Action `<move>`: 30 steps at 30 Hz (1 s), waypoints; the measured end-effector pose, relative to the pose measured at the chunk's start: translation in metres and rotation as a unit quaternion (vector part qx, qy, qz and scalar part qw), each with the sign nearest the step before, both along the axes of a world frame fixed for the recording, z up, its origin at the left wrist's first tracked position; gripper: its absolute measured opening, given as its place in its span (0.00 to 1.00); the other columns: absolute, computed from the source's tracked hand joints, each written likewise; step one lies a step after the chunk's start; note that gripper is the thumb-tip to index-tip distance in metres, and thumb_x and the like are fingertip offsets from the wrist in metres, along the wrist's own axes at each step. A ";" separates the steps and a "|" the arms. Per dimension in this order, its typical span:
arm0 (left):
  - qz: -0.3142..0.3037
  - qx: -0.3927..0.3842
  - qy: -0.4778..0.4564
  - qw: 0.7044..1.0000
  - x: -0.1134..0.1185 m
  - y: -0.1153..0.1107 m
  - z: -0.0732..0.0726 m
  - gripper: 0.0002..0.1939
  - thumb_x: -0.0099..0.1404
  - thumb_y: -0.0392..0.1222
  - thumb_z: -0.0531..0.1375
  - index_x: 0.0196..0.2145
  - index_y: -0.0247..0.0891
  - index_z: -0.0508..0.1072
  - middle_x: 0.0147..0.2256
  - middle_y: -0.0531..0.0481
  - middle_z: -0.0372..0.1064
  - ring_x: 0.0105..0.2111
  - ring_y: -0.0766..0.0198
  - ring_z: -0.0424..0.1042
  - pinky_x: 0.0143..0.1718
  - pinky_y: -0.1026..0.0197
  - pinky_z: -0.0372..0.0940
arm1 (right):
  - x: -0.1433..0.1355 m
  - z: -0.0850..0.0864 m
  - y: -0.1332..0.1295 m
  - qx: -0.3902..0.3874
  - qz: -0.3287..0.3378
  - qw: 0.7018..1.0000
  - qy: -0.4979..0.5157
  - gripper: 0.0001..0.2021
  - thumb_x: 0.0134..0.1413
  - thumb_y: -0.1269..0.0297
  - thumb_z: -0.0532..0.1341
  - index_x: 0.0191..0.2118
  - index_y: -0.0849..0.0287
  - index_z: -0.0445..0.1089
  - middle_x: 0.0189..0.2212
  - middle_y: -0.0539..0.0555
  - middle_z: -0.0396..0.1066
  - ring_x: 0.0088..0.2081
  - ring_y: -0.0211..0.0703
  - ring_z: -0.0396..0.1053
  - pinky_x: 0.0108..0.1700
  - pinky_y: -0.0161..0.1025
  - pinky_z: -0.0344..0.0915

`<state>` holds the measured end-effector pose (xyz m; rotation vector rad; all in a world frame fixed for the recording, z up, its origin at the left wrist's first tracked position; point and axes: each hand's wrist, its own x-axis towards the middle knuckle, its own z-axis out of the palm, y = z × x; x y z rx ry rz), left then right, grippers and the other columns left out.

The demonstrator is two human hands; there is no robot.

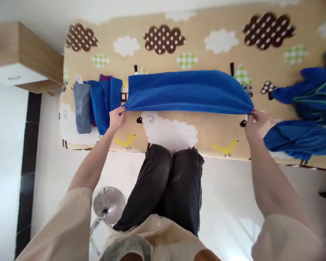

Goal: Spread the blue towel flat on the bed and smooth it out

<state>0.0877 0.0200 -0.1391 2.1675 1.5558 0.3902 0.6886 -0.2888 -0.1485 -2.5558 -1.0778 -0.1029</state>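
A long blue towel (184,91) is stretched sideways over a patterned bedsheet, its near edge pulled taut between both hands. My left hand (117,117) pinches the near left corner, and my right hand (258,123) pinches the near right corner. The towel's far edge lies on the sheet, and its far right corner is rounded over. Just left of my left hand are a folded blue cloth (100,105) and a folded grey cloth (83,108). Beside my right hand lies a crumpled blue cloth (301,137).
The bedsheet (168,132) has sheep, clouds and birds printed on it. More crumpled blue cloths (315,92) lie at the right. A wooden cabinet (40,54) stands at the left. Below the bed, a round metal stool base (110,203) rests on the pale floor.
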 end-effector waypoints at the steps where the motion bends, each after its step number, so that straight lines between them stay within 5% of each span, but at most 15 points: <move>1: -0.003 -0.012 0.027 1.000 -0.004 -0.008 -0.014 0.14 0.70 0.35 0.59 0.45 0.36 0.84 0.56 0.38 0.78 0.64 0.47 0.72 0.69 0.43 0.62 | -0.007 -0.016 -0.006 -0.026 -0.008 0.999 0.035 0.18 0.57 0.75 0.55 0.48 0.67 0.80 0.49 0.72 0.80 0.48 0.54 0.78 0.53 0.46 0.71; 5: -0.075 -0.007 0.105 0.992 -0.009 -0.032 -0.037 0.17 0.72 0.35 0.56 0.51 0.38 0.82 0.66 0.37 0.68 0.70 0.41 0.59 0.71 0.37 0.56 | -0.027 -0.048 -0.018 -0.118 -0.029 0.988 0.101 0.20 0.53 0.78 0.56 0.48 0.64 0.81 0.50 0.71 0.80 0.47 0.54 0.75 0.50 0.46 0.66; 9: -0.158 -0.028 0.145 0.976 -0.004 -0.034 -0.037 0.22 0.75 0.35 0.48 0.57 0.38 0.77 0.61 0.32 0.70 0.64 0.40 0.65 0.65 0.37 0.61 | -0.033 -0.046 -0.010 -0.191 0.028 0.981 0.011 0.22 0.59 0.77 0.59 0.56 0.64 0.80 0.55 0.71 0.78 0.51 0.56 0.71 0.47 0.47 0.58; 13: -0.146 -0.034 0.173 0.973 0.000 -0.025 -0.040 0.21 0.74 0.34 0.46 0.53 0.37 0.77 0.55 0.34 0.73 0.60 0.43 0.68 0.59 0.45 0.64 | -0.032 -0.036 -0.004 -0.271 0.076 0.959 -0.003 0.18 0.65 0.74 0.60 0.55 0.64 0.82 0.51 0.71 0.79 0.48 0.55 0.66 0.40 0.47 0.49; 20: -0.173 -0.034 0.203 0.963 -0.001 -0.027 -0.031 0.15 0.70 0.33 0.50 0.44 0.38 0.76 0.48 0.37 0.73 0.55 0.46 0.70 0.56 0.52 0.66 | -0.029 -0.035 -0.036 -0.273 0.053 0.961 -0.002 0.14 0.65 0.73 0.60 0.49 0.66 0.82 0.45 0.71 0.78 0.43 0.52 0.63 0.37 0.46 0.45; 30: -0.247 -0.012 0.283 0.927 -0.036 -0.087 -0.025 0.09 0.68 0.34 0.54 0.37 0.40 0.73 0.40 0.38 0.72 0.44 0.48 0.74 0.46 0.51 0.68 | -0.033 -0.032 -0.092 -0.220 0.063 0.973 0.005 0.13 0.62 0.71 0.56 0.35 0.63 0.79 0.32 0.63 0.76 0.38 0.52 0.67 0.38 0.42 0.58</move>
